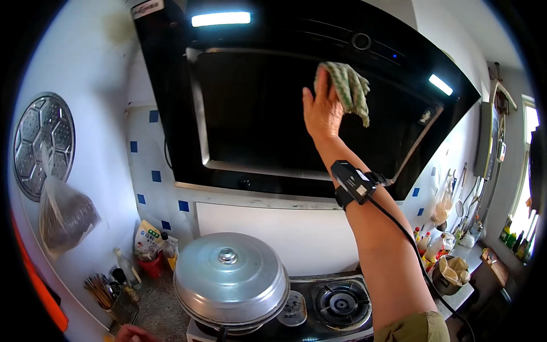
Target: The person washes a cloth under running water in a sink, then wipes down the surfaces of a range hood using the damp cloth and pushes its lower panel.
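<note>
My right hand point(326, 115) is raised against the black range hood point(256, 108), pressing a green and white checked cloth point(350, 91) to its dark front panel. The cloth bunches under the fingers and hangs down on the right; the thumb sticks out to the left. A black device with a cable point(356, 183) is strapped round the right forearm. Low at the bottom edge, only a small part of my left hand point(135, 334) shows, near the counter and left of the big lidded aluminium pot point(231, 279). Its fingers are mostly cut off by the frame.
The pot stands on the left burner of a gas stove point(319, 325); the right burner point(343, 304) is uncovered. Chopsticks in a holder point(119, 305) and bottles point(126, 268) stand at left. A plastic bag point(65, 219) hangs on the left wall. More bottles point(436, 248) line the right counter.
</note>
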`<state>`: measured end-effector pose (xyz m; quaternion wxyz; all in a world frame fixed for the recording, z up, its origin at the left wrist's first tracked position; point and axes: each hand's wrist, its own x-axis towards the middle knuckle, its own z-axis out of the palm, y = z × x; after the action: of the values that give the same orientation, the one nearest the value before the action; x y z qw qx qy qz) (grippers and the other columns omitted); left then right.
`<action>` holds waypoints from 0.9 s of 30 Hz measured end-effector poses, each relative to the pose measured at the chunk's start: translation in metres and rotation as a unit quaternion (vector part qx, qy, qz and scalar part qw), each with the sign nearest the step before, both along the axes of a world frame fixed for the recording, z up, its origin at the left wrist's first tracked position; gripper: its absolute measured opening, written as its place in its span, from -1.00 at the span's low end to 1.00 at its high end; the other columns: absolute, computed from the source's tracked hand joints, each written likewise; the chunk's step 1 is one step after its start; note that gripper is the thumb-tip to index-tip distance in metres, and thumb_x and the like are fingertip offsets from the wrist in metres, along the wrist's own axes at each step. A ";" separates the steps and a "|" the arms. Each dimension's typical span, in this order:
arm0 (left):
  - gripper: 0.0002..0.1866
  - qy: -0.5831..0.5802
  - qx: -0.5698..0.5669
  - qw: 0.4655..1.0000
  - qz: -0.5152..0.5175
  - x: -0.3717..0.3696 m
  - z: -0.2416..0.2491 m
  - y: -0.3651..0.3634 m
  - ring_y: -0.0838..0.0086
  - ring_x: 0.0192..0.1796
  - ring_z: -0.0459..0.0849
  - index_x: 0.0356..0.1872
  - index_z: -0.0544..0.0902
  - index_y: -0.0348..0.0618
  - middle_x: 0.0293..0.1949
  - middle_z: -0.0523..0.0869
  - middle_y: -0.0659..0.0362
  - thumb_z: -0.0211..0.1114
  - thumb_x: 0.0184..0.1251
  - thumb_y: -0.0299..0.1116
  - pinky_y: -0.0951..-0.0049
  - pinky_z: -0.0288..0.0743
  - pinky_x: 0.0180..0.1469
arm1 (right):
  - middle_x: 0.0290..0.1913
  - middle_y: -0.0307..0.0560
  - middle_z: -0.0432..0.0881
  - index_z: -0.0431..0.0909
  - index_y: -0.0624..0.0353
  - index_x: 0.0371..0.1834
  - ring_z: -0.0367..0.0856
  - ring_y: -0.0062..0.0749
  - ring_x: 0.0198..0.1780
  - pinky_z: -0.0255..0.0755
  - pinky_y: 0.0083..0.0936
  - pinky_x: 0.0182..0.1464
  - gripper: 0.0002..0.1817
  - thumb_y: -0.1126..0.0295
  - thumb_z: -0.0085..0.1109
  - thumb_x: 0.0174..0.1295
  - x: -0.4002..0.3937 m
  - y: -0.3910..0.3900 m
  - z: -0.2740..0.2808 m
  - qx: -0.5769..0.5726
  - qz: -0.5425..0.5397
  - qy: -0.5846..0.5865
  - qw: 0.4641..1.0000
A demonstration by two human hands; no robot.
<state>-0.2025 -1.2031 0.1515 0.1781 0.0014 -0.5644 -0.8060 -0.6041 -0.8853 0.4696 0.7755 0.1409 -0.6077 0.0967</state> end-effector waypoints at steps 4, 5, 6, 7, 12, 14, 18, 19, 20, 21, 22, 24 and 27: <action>-0.75 0.017 0.022 0.999 0.027 0.004 -0.002 -0.030 0.46 -0.28 0.56 -0.12 0.49 -0.24 -0.29 0.59 0.14 0.10 0.32 -0.29 0.45 0.44 -0.13 | 0.34 0.06 0.09 0.12 -0.11 0.34 -0.01 0.08 0.36 -0.17 0.08 0.31 -0.37 0.11 0.02 0.17 0.010 -0.083 0.010 0.074 0.026 0.022 0.997; -0.75 0.024 0.023 0.999 0.028 0.006 -0.002 -0.036 0.47 -0.28 0.56 -0.11 0.50 -0.24 -0.29 0.60 0.14 0.10 0.32 -0.29 0.45 0.44 -0.13 | 0.34 0.07 0.09 0.08 -0.11 0.35 -0.01 0.08 0.36 -0.17 0.09 0.31 -0.35 0.10 0.01 0.18 0.009 -0.102 0.012 0.097 0.025 0.016 0.995; -0.75 0.024 0.027 0.999 0.029 0.008 -0.004 -0.042 0.47 -0.28 0.56 -0.11 0.50 -0.24 -0.29 0.60 0.14 0.10 0.32 -0.29 0.45 0.44 -0.13 | 0.33 0.08 0.09 0.03 -0.11 0.37 -0.01 0.08 0.36 -0.18 0.10 0.31 -0.34 0.10 0.00 0.20 0.008 -0.119 0.013 0.119 0.026 0.010 0.992; -0.76 0.015 0.033 0.999 0.037 0.010 -0.005 -0.046 0.47 -0.28 0.56 -0.12 0.50 -0.24 -0.30 0.60 0.14 0.10 0.32 -0.30 0.45 0.44 -0.14 | 0.34 0.05 0.10 0.09 -0.13 0.35 0.00 0.08 0.36 -0.24 0.08 0.34 -0.35 0.09 0.02 0.17 0.008 -0.136 0.013 0.141 -0.006 0.027 0.990; -0.77 -0.005 0.034 0.998 0.056 0.015 -0.010 -0.069 0.47 -0.29 0.56 -0.12 0.50 -0.24 -0.33 0.61 0.14 0.11 0.31 -0.32 0.46 0.45 -0.14 | 0.34 -0.16 0.15 0.24 0.04 0.26 -0.18 -0.14 0.43 -0.45 -0.01 0.40 -0.42 0.10 -0.13 0.15 0.005 -0.192 0.011 0.229 -0.042 0.004 0.972; -0.77 -0.010 0.036 0.997 0.060 0.014 -0.015 -0.080 0.46 -0.30 0.57 -0.13 0.51 -0.24 -0.34 0.61 0.15 0.11 0.31 -0.32 0.47 0.46 -0.17 | 0.31 -0.21 0.19 0.25 0.04 0.25 -0.14 -0.17 0.42 -0.46 -0.03 0.40 -0.42 0.09 -0.11 0.14 0.004 -0.192 0.007 0.257 -0.059 0.009 0.965; -0.78 -0.012 0.022 0.999 0.030 0.009 -0.013 -0.081 0.46 -0.28 0.57 -0.12 0.50 -0.24 -0.32 0.60 0.15 0.10 0.31 -0.33 0.47 0.47 -0.18 | 0.21 -0.24 0.31 0.42 0.06 0.11 0.01 -0.26 0.35 -0.25 -0.15 0.38 -0.51 0.09 -0.10 0.16 0.004 -0.159 -0.008 0.357 -0.138 0.004 0.924; -0.78 -0.009 0.030 0.999 0.029 0.006 -0.015 -0.080 0.46 -0.27 0.57 -0.12 0.50 -0.24 -0.31 0.60 0.15 0.10 0.31 -0.33 0.47 0.47 -0.19 | 0.17 -0.19 0.37 0.48 0.10 0.03 0.05 -0.17 0.34 -0.23 -0.11 0.39 -0.55 0.10 -0.08 0.16 -0.008 -0.149 -0.013 0.371 -0.106 0.011 0.923; -0.78 -0.006 0.038 0.999 0.030 0.003 -0.017 -0.078 0.46 -0.27 0.57 -0.12 0.50 -0.24 -0.31 0.60 0.15 0.09 0.32 -0.34 0.47 0.47 -0.20 | 0.17 -0.19 0.37 0.48 0.10 0.03 0.05 -0.17 0.34 -0.23 -0.11 0.39 -0.55 0.10 -0.08 0.16 -0.011 -0.137 -0.019 0.370 -0.109 0.008 0.923; -0.78 -0.009 0.037 0.999 0.028 0.001 -0.017 -0.075 0.46 -0.27 0.57 -0.12 0.50 -0.24 -0.31 0.60 0.15 0.09 0.32 -0.34 0.47 0.47 -0.20 | 0.18 -0.18 0.36 0.48 0.09 0.04 0.07 -0.17 0.34 -0.18 -0.12 0.38 -0.57 0.13 -0.08 0.16 -0.013 -0.122 -0.030 0.386 -0.149 -0.044 0.909; -0.78 -0.012 0.040 0.999 0.018 -0.003 -0.016 -0.073 0.47 -0.26 0.57 -0.11 0.50 -0.23 -0.30 0.59 0.16 0.09 0.32 -0.34 0.47 0.46 -0.20 | 0.18 -0.18 0.36 0.48 0.07 0.04 0.08 -0.17 0.33 -0.14 -0.13 0.37 -0.58 0.16 -0.07 0.16 -0.015 -0.108 -0.042 0.400 -0.186 -0.095 0.893; -0.79 -0.015 0.043 0.999 0.014 -0.007 -0.016 -0.066 0.47 -0.26 0.57 -0.11 0.50 -0.22 -0.29 0.59 0.16 0.09 0.32 -0.34 0.48 0.46 -0.20 | 0.25 -0.08 0.28 0.39 0.04 0.15 0.08 -0.13 0.34 -0.11 -0.14 0.38 -0.54 0.20 -0.09 0.16 -0.029 -0.073 -0.059 0.352 -0.185 -0.094 0.913; -0.78 -0.016 0.020 1.000 -0.005 -0.013 -0.017 -0.060 0.49 -0.26 0.56 -0.12 0.51 -0.21 -0.30 0.59 0.17 0.11 0.32 -0.31 0.49 0.45 -0.21 | 0.33 -0.03 0.17 0.23 0.05 0.28 -0.02 -0.12 0.39 -0.29 -0.06 0.40 -0.44 0.16 -0.11 0.19 -0.013 -0.018 -0.071 0.206 -0.146 -0.198 0.947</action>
<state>-0.2158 -1.2635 0.1343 0.1651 0.0146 -0.5512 -0.8177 -0.6169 -0.9031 0.3985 0.5996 0.1853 -0.7694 -0.1191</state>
